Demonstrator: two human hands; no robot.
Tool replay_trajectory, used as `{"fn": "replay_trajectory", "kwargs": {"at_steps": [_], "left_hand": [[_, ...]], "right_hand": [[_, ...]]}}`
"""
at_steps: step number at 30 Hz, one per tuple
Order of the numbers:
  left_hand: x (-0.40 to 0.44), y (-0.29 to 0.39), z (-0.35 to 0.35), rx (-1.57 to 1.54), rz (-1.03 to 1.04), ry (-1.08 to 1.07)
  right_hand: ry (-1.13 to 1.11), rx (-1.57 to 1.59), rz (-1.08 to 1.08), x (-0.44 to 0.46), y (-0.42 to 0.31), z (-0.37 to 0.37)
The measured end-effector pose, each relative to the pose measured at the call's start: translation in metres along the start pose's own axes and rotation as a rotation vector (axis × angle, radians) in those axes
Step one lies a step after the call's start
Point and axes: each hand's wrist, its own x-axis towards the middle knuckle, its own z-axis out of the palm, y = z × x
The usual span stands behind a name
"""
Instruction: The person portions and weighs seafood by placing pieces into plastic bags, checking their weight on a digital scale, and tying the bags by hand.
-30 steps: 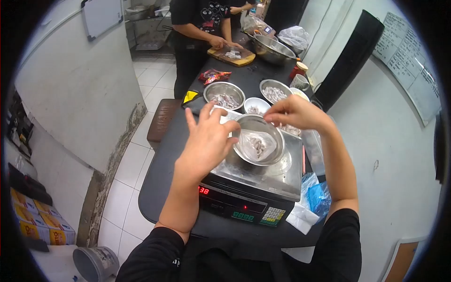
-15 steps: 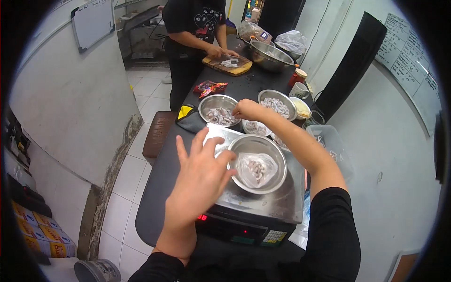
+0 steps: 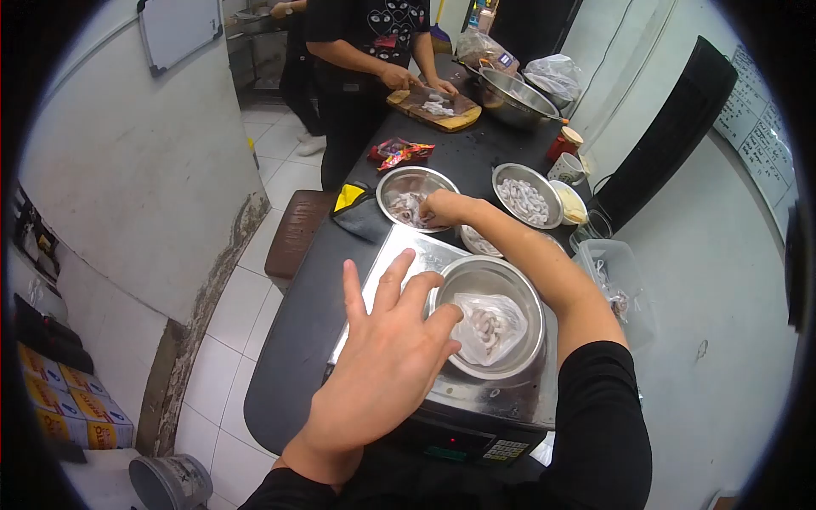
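My right hand (image 3: 444, 209) reaches into a steel bowl (image 3: 384, 183) of cut squid (image 3: 405, 209). Its fingers are drawn together on the pieces, and their tips are partly hidden. My left hand (image 3: 382, 340) hovers in front of the scale (image 3: 527, 399), fingers spread and holding nothing. Just right of its fingertips, a larger steel bowl (image 3: 529, 293) rests on the scale. Inside that bowl lies an opened clear plastic bag (image 3: 510, 316) with squid pieces in it. My left hand hides much of the scale's front and its number display.
Behind my right forearm sit another bowl of squid (image 3: 524, 201), a small tub (image 3: 568, 202) and a mug (image 3: 567, 168). A plastic container (image 3: 614, 272) stands at the right. Across the table a person's hands (image 3: 398, 78) work at a cutting board (image 3: 435, 110) beside large bowls (image 3: 518, 98).
My right hand has lowered deeper into the squid bowl. My left hand stays spread, now closer to the bowl on the scale. The camera view has shifted, and another person shows at the back.
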Motion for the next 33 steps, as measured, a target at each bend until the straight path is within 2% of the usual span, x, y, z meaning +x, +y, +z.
{"fn": "replay_trajectory", "kwargs": {"at_steps": [2,5,9,11,13,17,22,24,28,33], "left_hand": [[0.0,0.0,-0.002,0.002,-0.003,0.003],[-0.001,0.0,-0.002,0.003,-0.015,0.021],[0.003,-0.002,0.008,0.012,-0.005,0.027],[0.005,-0.003,0.013,0.032,0.042,0.048],[0.006,-0.005,0.019,0.048,0.026,0.044],[0.008,-0.007,0.026,0.078,-0.011,0.039],[0.01,-0.003,0.035,0.101,0.007,0.035],[0.01,0.0,0.034,0.086,0.023,0.051],[0.007,0.003,0.031,0.101,0.045,0.084],[0.003,0.001,0.026,0.126,0.055,0.133]], "right_hand": [[0.011,-0.004,0.004,-0.002,0.001,-0.003],[0.188,0.167,-0.004,-0.004,0.022,-0.013],[0.175,0.325,0.166,-0.035,-0.007,-0.048],[0.244,0.508,0.148,-0.045,-0.006,-0.056],[0.205,0.566,0.167,-0.063,-0.015,-0.073],[0.288,1.013,0.137,-0.126,-0.053,-0.11],[0.293,0.911,0.129,-0.204,-0.116,-0.148],[0.182,0.894,0.142,-0.226,-0.137,-0.149],[0.039,0.66,0.14,-0.239,-0.172,-0.138],[0.0,0.592,0.153,-0.241,-0.181,-0.13]]}}
